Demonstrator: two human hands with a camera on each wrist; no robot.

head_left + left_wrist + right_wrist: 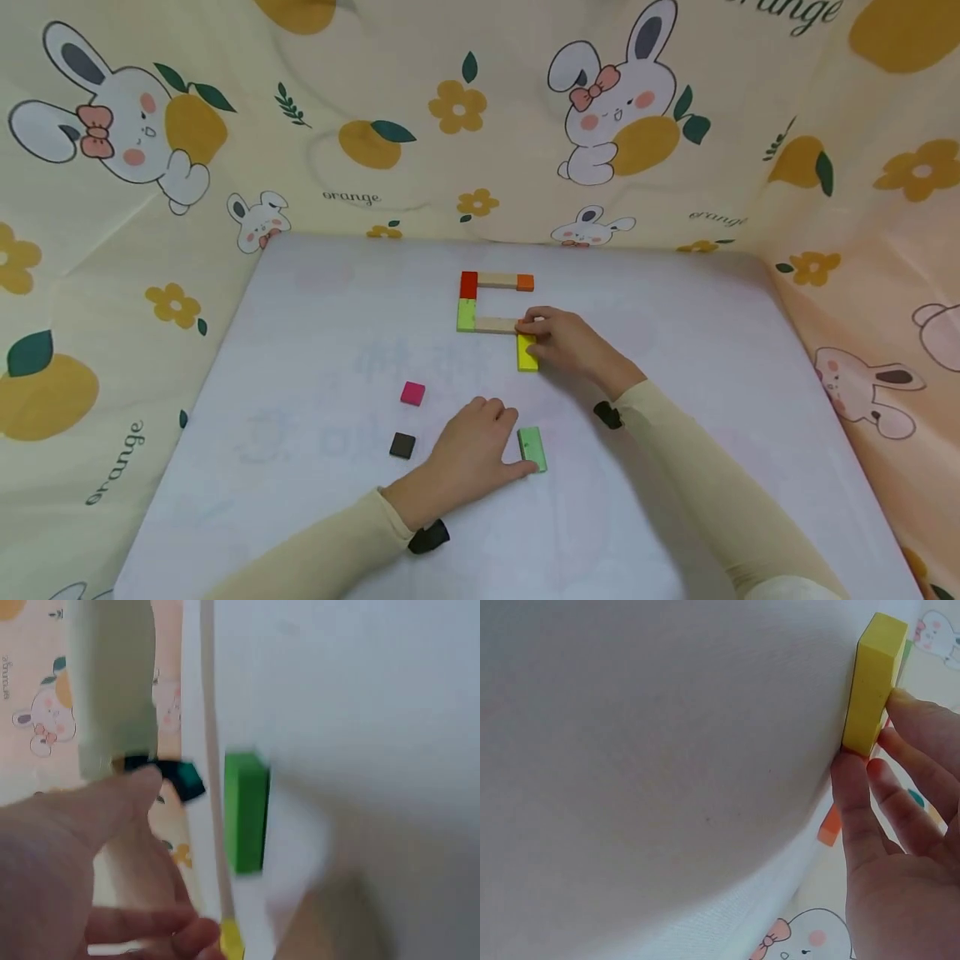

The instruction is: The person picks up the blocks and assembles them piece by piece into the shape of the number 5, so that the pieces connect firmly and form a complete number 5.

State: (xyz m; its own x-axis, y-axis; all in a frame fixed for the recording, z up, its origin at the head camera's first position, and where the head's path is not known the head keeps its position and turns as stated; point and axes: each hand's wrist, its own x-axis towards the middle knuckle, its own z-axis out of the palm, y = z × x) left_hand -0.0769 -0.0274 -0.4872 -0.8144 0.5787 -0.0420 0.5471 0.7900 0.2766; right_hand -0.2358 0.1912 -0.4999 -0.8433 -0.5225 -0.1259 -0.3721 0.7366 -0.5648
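My right hand (573,343) holds the yellow block (527,354) by its far end and side, with fingers by a mostly covered orange piece. In the right wrist view, the yellow block (873,686) meets the fingertips (850,766). This block adjoins an outline of red (468,284), lime-green (467,315) and plain wooden blocks (497,326), with an orange block (525,282) at the far right. My left hand (470,450) hovers with thumb and fingers spread beside a green block (532,448). The left wrist view shows the green block (246,814) apart from that hand.
A pink square block (412,393) and a black square block (402,446) lie left of my left hand. Another plain wooden block (497,280) forms the outline's far side. White table (300,375) meets a printed cloth (420,175) at the back and sides.
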